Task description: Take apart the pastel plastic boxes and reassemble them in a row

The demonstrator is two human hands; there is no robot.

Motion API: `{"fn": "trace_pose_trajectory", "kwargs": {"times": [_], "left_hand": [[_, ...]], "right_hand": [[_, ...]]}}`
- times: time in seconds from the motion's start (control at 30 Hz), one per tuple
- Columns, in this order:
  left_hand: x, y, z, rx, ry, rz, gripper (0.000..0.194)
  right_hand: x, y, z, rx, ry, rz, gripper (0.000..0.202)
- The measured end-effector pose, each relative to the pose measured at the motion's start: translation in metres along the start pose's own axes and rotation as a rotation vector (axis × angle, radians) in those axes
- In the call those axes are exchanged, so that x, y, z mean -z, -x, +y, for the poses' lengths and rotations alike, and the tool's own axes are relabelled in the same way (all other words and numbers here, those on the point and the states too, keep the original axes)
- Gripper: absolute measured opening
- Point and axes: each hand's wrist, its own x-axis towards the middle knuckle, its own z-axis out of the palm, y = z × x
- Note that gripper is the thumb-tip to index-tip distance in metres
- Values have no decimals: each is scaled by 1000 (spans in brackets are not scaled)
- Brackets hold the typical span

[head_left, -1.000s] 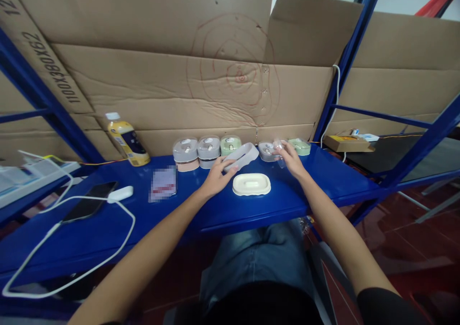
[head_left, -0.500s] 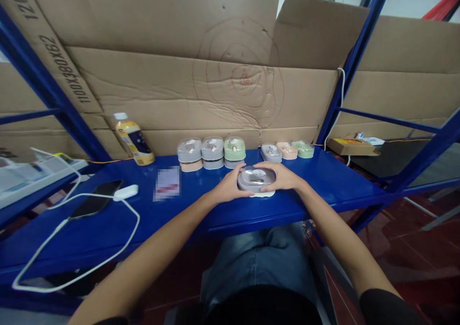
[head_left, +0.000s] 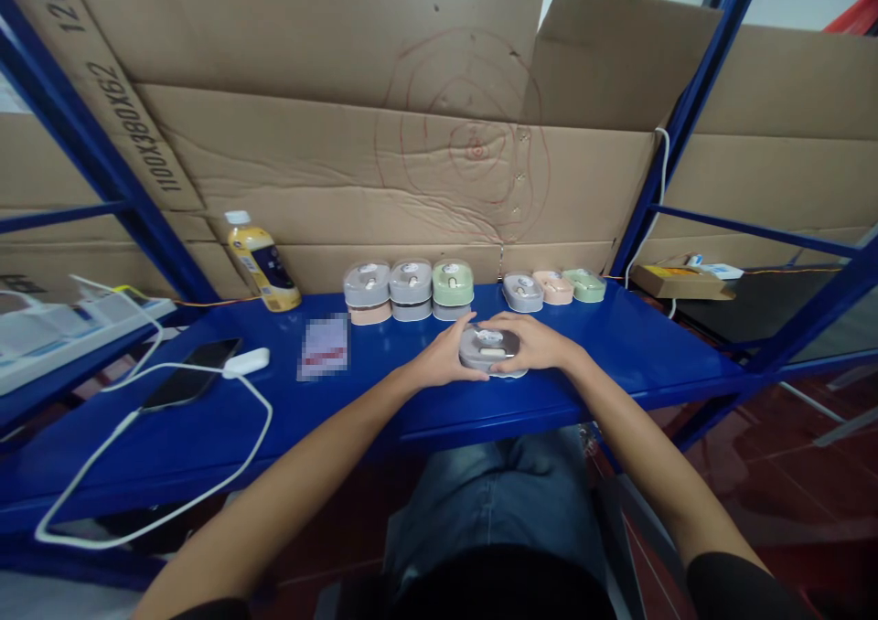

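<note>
A grey oval plastic box (head_left: 473, 353) with a clear lid is between my two hands, near the front edge of the blue table. My left hand (head_left: 443, 357) wraps its left side, thumb toward the near edge. From the right, my right hand (head_left: 539, 341) grips the other side with its fingers on the rim. Just under the box a pale edge shows; what it belongs to is mostly hidden. Behind stand two-high stacks of similar boxes, among them a grey one (head_left: 410, 282) and a green one (head_left: 453, 283).
Farther right sit single boxes: grey (head_left: 522, 293), peach (head_left: 552, 288) and green (head_left: 584, 286). A yellow bottle (head_left: 266, 265), a blurred packet (head_left: 324, 346), a phone (head_left: 192, 375) and a white cable (head_left: 264, 428) are on the left. Cardboard (head_left: 308, 154) lines the back.
The box between my hands has tilted slightly and its lid catches the light differently. Both hands keep their hold. The whole view has shifted a little.
</note>
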Motion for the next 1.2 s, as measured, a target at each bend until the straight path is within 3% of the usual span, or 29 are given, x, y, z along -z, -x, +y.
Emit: {"fn": "trace_pose_trajectory", "kwargs": {"times": [0.13, 0.23, 0.3, 0.4, 0.53, 0.8, 1.03, 1.2], "left_hand": [[1, -1, -6, -47, 19, 12, 117], [1, -3, -14, -55, 38, 89, 87], [0, -4, -17, -29, 4, 158, 67], [-2, -5, -16, -9, -60, 198, 54], [0, -5, -8, -34, -80, 191, 46], [3, -5, -5, -62, -82, 195, 39], [3, -5, -7, -82, -92, 201, 36], [3, -5, -9, -78, -114, 201, 35]], "right_hand": [[-3, 15, -10, -131, 76, -6, 88], [1, 40, -20, -226, 192, -7, 100], [6, 55, -27, -310, 317, -6, 95], [10, 61, -33, -454, 530, -48, 75], [9, 34, -26, -544, 682, -104, 63], [4, -30, 14, -596, 670, -86, 63], [-11, -57, 8, -723, 632, 151, 79], [-29, -76, 7, -807, 608, 202, 79]]}}
